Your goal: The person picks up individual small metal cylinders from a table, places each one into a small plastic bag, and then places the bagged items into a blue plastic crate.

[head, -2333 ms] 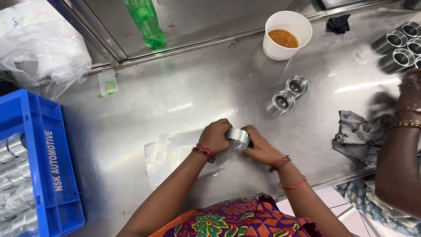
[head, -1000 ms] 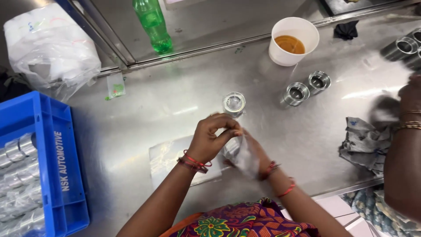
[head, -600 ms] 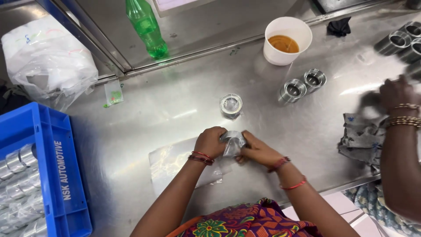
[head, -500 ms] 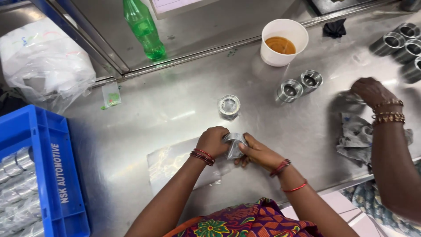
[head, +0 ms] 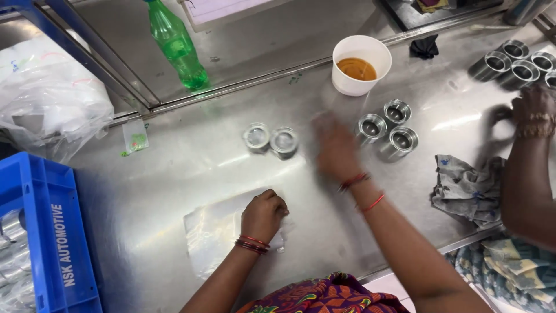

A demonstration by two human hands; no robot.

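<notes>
2 wrapped rings (head: pixel 270 139) sit side by side, touching, on the steel table (head: pixel 174 174), just left of the right hand (head: pixel 335 148). That hand is stretched out over the table and blurred, so I cannot tell whether it is spread or curled; it seems to hold nothing. The left hand (head: pixel 263 215) rests curled, knuckles up, on a pile of clear plastic bags (head: pixel 217 229) lying flat near the table's front edge. Past the right hand stand 3 bare metal rings (head: pixel 387 127) in a tight cluster, and behind them a white cup (head: pixel 361 64) of brown liquid. A green bottle (head: pixel 176 43) stands at the back, a blue crate (head: pixel 40 237) with more rings at the far left, and a bulging plastic sack (head: pixel 49 98) behind it. At the right, another person's hand (head: pixel 533 107) hovers near a grey rag (head: pixel 466 188) and a further group of rings (head: pixel 515 61).
</notes>
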